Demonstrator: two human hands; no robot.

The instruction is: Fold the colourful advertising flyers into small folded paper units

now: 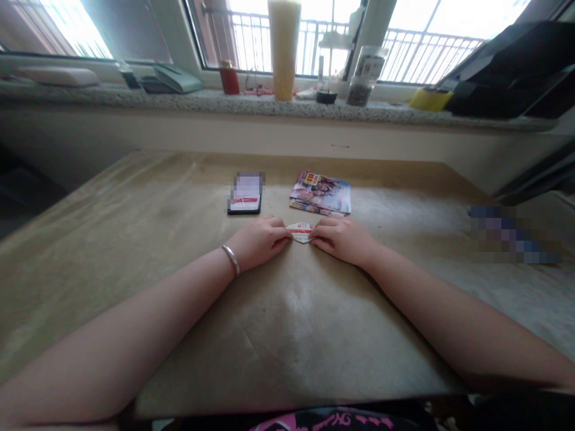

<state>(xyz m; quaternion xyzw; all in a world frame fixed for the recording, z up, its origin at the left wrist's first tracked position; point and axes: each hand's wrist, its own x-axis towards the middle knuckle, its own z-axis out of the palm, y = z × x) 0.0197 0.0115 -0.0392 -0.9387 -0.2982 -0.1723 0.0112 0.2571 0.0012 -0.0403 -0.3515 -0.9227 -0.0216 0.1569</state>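
Note:
A small folded piece of printed paper [300, 232], white with red print, lies on the table between my hands. My left hand [263, 239], with a silver bangle on the wrist, pinches its left end. On the opposite end the fingers of my right hand [344, 238] are closed in the same way. Both ends of the paper are hidden under the fingers. Just beyond it is a stack of colourful printed leaflets [321, 193]. A phone [246, 193] with a lit, blurred screen rests beyond my left hand.
The table [287, 335] has a tan, shiny cover. A blurred bluish item [512, 234] lies at its right side. Along the granite windowsill [179, 103] stand a tall yellowish cylinder [284, 54], a red container [229, 79], a clear jar [365, 78] and a black bag [507, 72].

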